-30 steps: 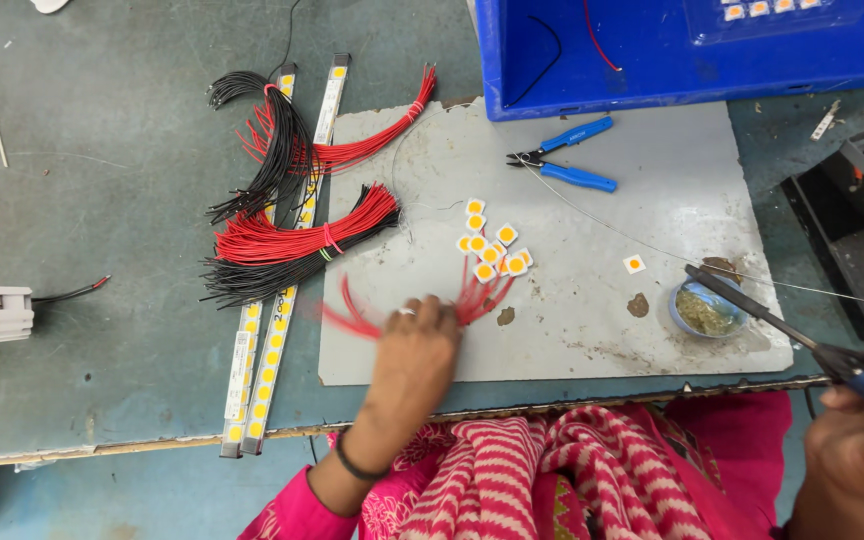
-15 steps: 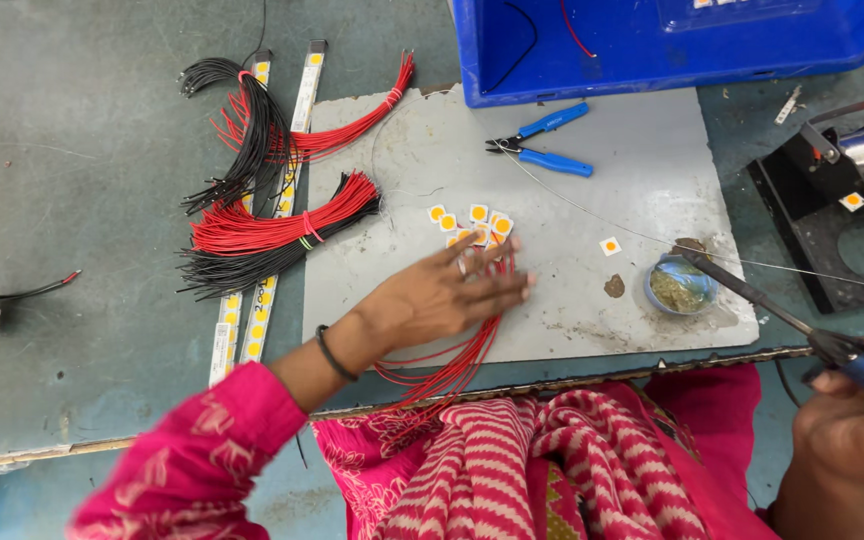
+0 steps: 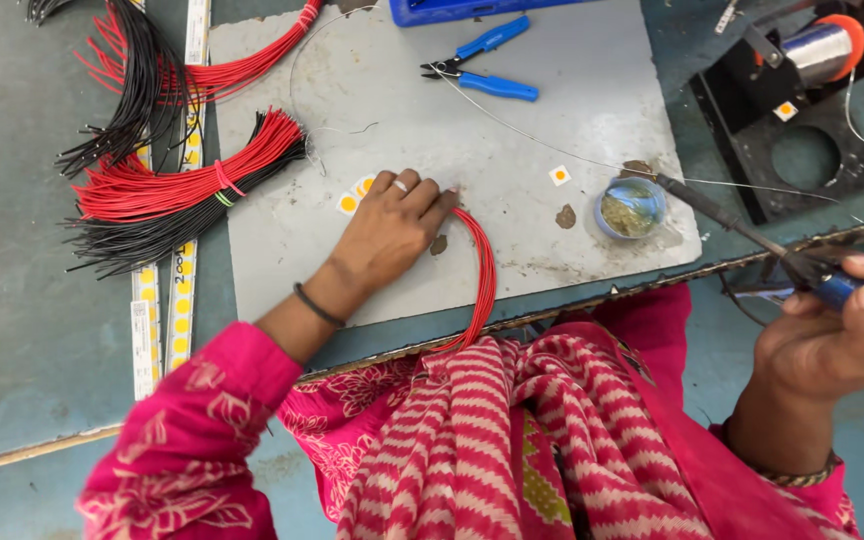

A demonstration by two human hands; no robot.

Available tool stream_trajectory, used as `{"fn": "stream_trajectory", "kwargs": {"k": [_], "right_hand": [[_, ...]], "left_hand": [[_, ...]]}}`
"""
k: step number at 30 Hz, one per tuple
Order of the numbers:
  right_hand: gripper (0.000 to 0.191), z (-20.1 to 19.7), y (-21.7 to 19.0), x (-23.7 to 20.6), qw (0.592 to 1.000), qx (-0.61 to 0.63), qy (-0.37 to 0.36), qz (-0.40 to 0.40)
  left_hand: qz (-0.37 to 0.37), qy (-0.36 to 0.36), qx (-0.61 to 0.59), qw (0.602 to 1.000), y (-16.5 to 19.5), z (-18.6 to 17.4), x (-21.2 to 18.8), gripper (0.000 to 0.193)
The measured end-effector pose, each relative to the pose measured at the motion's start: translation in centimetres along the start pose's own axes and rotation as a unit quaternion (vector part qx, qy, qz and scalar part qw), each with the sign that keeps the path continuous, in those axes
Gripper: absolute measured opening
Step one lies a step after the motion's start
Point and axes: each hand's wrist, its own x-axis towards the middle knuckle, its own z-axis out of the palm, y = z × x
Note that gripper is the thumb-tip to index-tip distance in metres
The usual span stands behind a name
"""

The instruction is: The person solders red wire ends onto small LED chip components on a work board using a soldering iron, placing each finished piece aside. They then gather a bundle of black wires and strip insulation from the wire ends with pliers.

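Note:
My left hand [image 3: 392, 228] lies knuckles-up on a grey work mat [image 3: 552, 120], its fingers closed over small yellow-and-white square chips [image 3: 350, 203]. A thin bunch of red wires [image 3: 482, 280] curves from under its fingertips down to my lap. At the right edge my right hand [image 3: 842, 330] grips the blue handle of a soldering iron [image 3: 742, 225]. The iron's tip rests at a small blue tin of flux [image 3: 630, 207].
Bundles of red and black wires [image 3: 172, 190] lie on the left over white LED strips [image 3: 182, 310]. Blue-handled pliers [image 3: 482, 75] sit at the mat's far side. A black stand with a solder spool [image 3: 812, 50] is at the top right. One loose chip [image 3: 559, 175] lies by the tin.
My left hand pulled back from the chips' right side and settled over them, with the red wires now trailing off its fingertips. The view shifted closer and lower.

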Motion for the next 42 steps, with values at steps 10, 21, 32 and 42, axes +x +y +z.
{"fn": "stream_trajectory", "kwargs": {"k": [10, 21, 32, 42], "right_hand": [[0.025, -5.5, 2.9, 3.9, 0.997, -0.015, 0.074, -0.015], [0.015, -2.1, 0.9, 12.6, 0.982, -0.125, 0.103, -0.100], [0.015, 0.9, 4.6, 18.0, 0.992, -0.103, 0.051, -0.050], [0.044, 3.8, 1.3, 7.9, 0.934, 0.238, 0.056, 0.261]], "left_hand": [[-0.139, 0.048, 0.050, 0.988, -4.9, -0.6, -0.4, 0.020], [-0.143, 0.005, 0.085, 0.986, -0.8, -2.5, 0.3, 0.020], [-0.240, 0.002, 0.116, 0.964, -2.9, -1.4, 1.9, 0.009], [-0.267, 0.040, 0.104, 0.957, -2.4, 1.3, 1.1, 0.010]]}}
